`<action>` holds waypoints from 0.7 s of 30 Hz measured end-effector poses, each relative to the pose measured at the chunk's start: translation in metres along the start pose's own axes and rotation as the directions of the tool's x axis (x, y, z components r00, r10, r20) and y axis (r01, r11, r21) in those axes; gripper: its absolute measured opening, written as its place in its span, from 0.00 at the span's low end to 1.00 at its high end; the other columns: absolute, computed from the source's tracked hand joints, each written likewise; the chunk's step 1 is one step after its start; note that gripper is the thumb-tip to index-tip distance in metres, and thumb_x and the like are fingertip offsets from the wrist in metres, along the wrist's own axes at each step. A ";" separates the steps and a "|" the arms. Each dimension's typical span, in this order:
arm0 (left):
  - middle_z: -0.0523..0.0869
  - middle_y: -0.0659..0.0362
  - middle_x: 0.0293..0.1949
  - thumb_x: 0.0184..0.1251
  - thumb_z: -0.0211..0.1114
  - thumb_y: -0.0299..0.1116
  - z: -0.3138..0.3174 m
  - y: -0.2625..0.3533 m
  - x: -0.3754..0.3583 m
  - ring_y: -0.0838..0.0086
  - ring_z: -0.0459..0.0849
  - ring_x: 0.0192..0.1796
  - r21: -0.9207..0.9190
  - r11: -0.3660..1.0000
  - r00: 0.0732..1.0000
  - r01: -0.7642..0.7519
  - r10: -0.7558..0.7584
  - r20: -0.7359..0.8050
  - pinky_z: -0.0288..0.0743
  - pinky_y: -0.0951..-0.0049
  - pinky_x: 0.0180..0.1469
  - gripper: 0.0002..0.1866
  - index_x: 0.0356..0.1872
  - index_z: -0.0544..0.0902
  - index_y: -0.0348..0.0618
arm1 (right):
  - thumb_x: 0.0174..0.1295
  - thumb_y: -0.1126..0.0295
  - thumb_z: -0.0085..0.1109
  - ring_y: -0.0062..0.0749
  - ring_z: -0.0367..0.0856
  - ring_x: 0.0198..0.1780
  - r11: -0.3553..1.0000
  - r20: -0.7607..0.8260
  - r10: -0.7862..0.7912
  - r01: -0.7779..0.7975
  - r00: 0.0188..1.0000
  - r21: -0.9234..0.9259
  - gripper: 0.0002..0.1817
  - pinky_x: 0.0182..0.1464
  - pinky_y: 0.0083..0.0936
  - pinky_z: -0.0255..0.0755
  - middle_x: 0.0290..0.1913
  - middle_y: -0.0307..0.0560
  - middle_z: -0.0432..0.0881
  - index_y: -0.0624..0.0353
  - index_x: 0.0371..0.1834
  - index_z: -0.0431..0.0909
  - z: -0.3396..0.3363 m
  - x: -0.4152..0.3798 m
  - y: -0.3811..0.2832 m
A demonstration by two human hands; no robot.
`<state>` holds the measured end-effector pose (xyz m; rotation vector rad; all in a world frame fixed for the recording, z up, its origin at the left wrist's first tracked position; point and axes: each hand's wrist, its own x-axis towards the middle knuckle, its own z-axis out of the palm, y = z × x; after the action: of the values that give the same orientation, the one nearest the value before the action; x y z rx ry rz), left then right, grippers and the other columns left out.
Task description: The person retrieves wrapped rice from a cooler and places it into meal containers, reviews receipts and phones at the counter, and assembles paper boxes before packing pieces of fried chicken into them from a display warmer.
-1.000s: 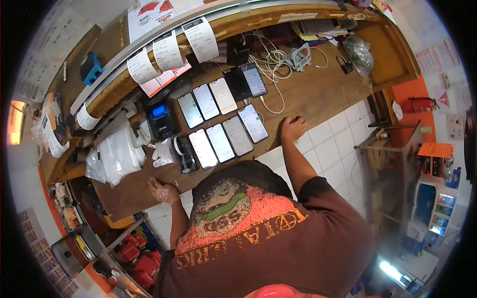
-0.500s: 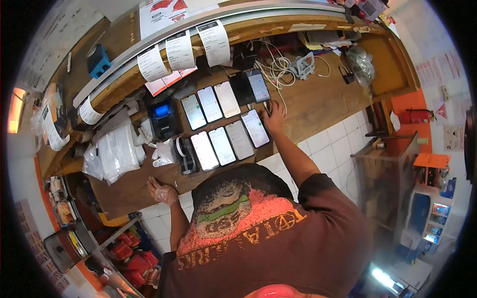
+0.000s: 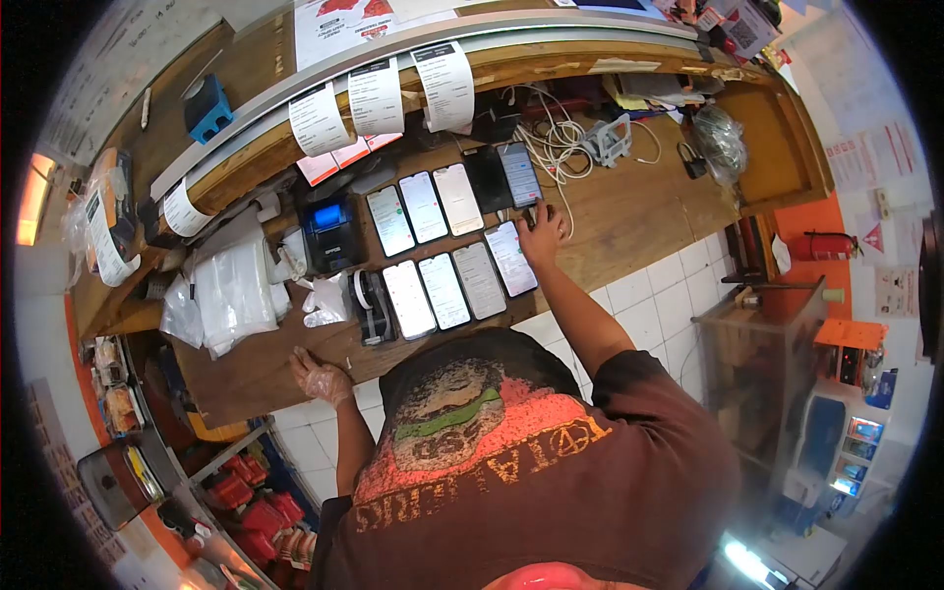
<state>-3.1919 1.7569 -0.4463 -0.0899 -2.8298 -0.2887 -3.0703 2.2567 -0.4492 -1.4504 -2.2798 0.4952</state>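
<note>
My right hand (image 3: 544,238) lies on the wooden counter at the right end of two rows of lit smartphones. Its fingers are apart, right at the lower edge of the upper-row phone (image 3: 519,175) and beside the top corner of the lower-row phone (image 3: 510,259). No object shows inside it. A dark phone-sized slab (image 3: 484,180) lies next to the upper phone. My left hand (image 3: 320,380), in a clear plastic glove, rests open at the counter's front edge, palm side partly up. Nearest to it are a black tape dispenser (image 3: 372,307) and crumpled plastic (image 3: 326,301).
A small black printer (image 3: 330,234) with a blue screen stands left of the phones. Clear plastic bags (image 3: 232,295) lie farther left. Paper receipts (image 3: 376,96) hang from the shelf edge. White cables (image 3: 551,133) coil at the back, near a grey stand (image 3: 608,141).
The camera view has shifted slightly, so the counter appears a little further right. My right hand's fingers have moved slightly by the phones; my left hand stays at the counter edge.
</note>
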 end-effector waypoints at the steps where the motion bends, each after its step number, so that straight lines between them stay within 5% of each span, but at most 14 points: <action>1: 0.72 0.48 0.70 0.57 0.53 0.23 0.004 -0.002 0.001 0.50 0.67 0.71 -0.011 1.000 1.000 -0.016 0.016 -0.016 0.62 0.54 0.73 0.32 0.68 0.74 0.44 | 0.56 0.51 0.64 0.57 0.59 0.69 0.999 -0.061 -0.022 0.020 0.998 -0.030 0.32 0.70 0.60 0.47 0.66 0.53 0.67 0.39 0.67 0.74 0.001 0.000 -0.006; 7: 0.72 0.44 0.69 0.58 0.53 0.23 -0.012 0.015 0.002 0.48 0.67 0.71 -0.032 0.999 1.000 -0.009 0.009 -0.010 0.61 0.51 0.72 0.31 0.68 0.73 0.42 | 0.53 0.52 0.67 0.57 0.64 0.63 0.994 0.107 -0.107 0.106 0.988 0.016 0.29 0.65 0.61 0.53 0.61 0.55 0.69 0.47 0.59 0.81 0.000 0.026 -0.062; 11: 0.71 0.44 0.69 0.58 0.54 0.23 -0.009 0.009 0.004 0.47 0.68 0.70 -0.021 0.999 1.000 -0.025 0.025 -0.011 0.61 0.51 0.72 0.32 0.68 0.73 0.42 | 0.53 0.50 0.69 0.62 0.62 0.66 1.000 0.221 0.007 -0.001 0.975 -0.028 0.36 0.65 0.61 0.55 0.63 0.55 0.67 0.52 0.66 0.74 0.023 0.052 -0.085; 21: 0.69 0.47 0.71 0.57 0.54 0.24 -0.004 0.005 0.002 0.49 0.67 0.71 -0.007 0.998 0.996 0.057 -0.057 0.065 0.60 0.51 0.72 0.32 0.69 0.72 0.43 | 0.44 0.49 0.76 0.58 0.63 0.65 0.985 0.232 0.129 -0.097 0.964 -0.146 0.40 0.65 0.55 0.57 0.61 0.56 0.67 0.60 0.58 0.74 0.027 0.073 -0.107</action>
<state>-3.1921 1.7610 -0.4409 -0.0208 -2.8996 -0.3169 -3.1950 2.2776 -0.4097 -1.6750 -2.4678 0.5921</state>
